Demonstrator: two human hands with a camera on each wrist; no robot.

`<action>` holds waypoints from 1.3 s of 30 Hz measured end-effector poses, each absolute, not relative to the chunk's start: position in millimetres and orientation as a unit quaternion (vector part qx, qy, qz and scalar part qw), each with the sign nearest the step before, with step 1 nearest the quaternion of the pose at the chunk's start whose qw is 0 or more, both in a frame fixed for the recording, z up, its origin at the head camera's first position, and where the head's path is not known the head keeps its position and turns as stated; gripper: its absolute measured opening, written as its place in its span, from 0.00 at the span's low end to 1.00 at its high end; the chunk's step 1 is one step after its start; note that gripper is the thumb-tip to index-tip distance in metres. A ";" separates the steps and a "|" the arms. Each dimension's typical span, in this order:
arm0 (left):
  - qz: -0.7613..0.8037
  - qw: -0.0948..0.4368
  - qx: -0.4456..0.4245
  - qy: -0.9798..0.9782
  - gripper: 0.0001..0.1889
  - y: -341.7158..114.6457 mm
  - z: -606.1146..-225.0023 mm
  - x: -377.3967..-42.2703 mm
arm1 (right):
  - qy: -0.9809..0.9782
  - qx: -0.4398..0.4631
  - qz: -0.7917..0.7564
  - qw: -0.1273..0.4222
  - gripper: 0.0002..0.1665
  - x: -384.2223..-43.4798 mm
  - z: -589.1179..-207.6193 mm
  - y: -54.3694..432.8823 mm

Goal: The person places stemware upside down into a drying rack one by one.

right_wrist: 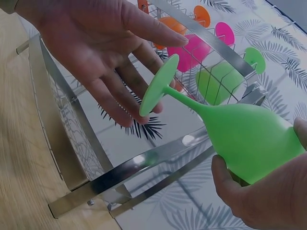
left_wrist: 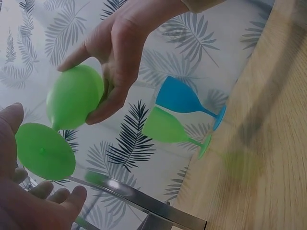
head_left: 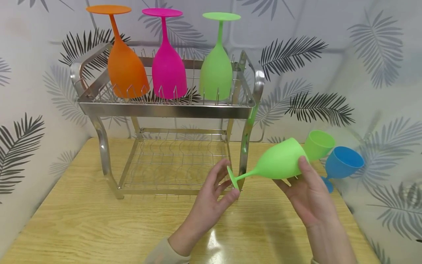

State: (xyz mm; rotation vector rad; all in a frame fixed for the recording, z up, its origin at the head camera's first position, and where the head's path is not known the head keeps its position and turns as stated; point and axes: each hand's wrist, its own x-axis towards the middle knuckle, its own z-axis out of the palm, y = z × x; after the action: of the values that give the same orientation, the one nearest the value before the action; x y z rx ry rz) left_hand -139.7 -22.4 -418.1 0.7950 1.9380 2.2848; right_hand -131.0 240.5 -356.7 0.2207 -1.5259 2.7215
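A bright green plastic goblet [head_left: 280, 161] is tilted on its side in the air, its foot toward the left. My right hand [head_left: 311, 194] grips its bowl near the rim, thumb on one side and fingers on the other. My left hand [head_left: 211, 200] is beside the foot, fingers spread and loosely bent around it without pinching. In the right wrist view the round foot [right_wrist: 159, 86] overlaps the left hand's fingertips. On the upper rack, an orange goblet [head_left: 126, 68], a magenta goblet [head_left: 169, 66] and a light green goblet [head_left: 216, 69] stand upside down.
A two-tier metal dish rack [head_left: 168, 111] stands on the wooden table [head_left: 82, 223] against the patterned wall. Its lower wire shelf [head_left: 178, 161] is left of the held goblet. Behind my right hand, another green goblet [head_left: 318, 145] and a blue goblet [head_left: 343, 165] stand upright at the right.
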 end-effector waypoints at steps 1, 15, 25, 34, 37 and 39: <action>0.739 0.022 0.255 0.623 0.45 -22.5 -418.6 -139.8 | -0.487 0.069 0.871 0.007 0.31 -131.3 -356.9 239.4; 0.743 -0.007 0.257 0.618 0.41 -25.2 -418.7 -140.6 | -0.457 0.044 0.889 -0.005 0.32 -129.0 -360.4 226.8; 0.750 -0.010 0.243 0.615 0.38 -29.9 -414.3 -140.7 | -0.471 0.055 0.880 -0.010 0.31 -129.6 -364.3 224.2; 0.749 0.002 0.215 0.626 0.35 -40.1 -405.0 -142.7 | -0.543 0.094 0.835 -0.001 0.33 -130.9 -365.9 227.4; 0.742 0.008 0.205 0.638 0.36 -45.9 -402.7 -143.1 | -0.574 0.086 0.814 0.006 0.38 -130.8 -364.6 229.5; 0.739 0.011 0.201 0.643 0.37 -50.2 -401.4 -143.3 | -0.595 0.075 0.800 0.011 0.44 -131.0 -363.1 231.3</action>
State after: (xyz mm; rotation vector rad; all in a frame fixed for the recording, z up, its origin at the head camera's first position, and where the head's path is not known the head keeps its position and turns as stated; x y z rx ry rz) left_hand -143.3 -50.2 -401.4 0.6259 2.0060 2.3047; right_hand -131.0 231.3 -363.1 0.2336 -1.8554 2.4966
